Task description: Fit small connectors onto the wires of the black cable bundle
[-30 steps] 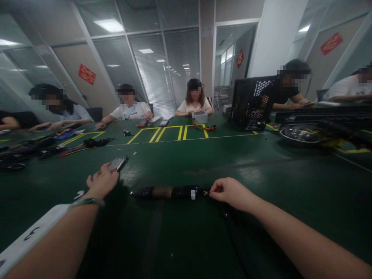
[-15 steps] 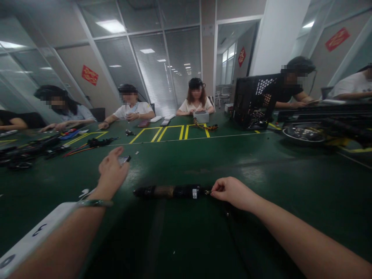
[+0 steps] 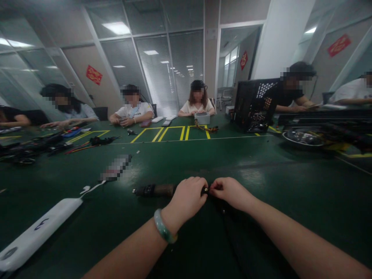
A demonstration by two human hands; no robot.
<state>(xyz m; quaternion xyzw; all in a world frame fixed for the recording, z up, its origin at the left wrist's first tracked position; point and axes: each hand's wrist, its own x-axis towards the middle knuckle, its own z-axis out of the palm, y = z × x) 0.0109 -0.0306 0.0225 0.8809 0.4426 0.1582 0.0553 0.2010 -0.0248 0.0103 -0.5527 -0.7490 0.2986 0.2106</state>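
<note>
Your left hand (image 3: 188,198) has come across from the phone (image 3: 116,167) and now closes over the black bundle (image 3: 155,190), its fingers curled down around it near the right end. The phone lies on the worktop (image 3: 270,182) off to the left, pixelated and out of your grip, so both hands are now on the one thing.

Your right hand (image 3: 229,192) stays where it was, almost closed, pinching the small metal fitting (image 3: 205,190) at the bundle's right end between thumb and fingers. The two hands nearly touch. The bundle lies flat on the worktop, straight across in front of you, with its taped left end showing and its label hidden under your left hand.

A green bangle (image 3: 163,226) sits on your left wrist. At the near left, a white bar (image 3: 37,232) trails a thin white cord (image 3: 91,188) toward the phone. Farther off, heaped cables (image 3: 29,149) lie to the left, while a black mesh case (image 3: 255,104) and a round tray (image 3: 302,138) sit to the right. At the far end, a seated co-worker (image 3: 197,97) has a grey box (image 3: 202,118) and a twist of yellow-and-orange wires (image 3: 206,127) nearby.
</note>
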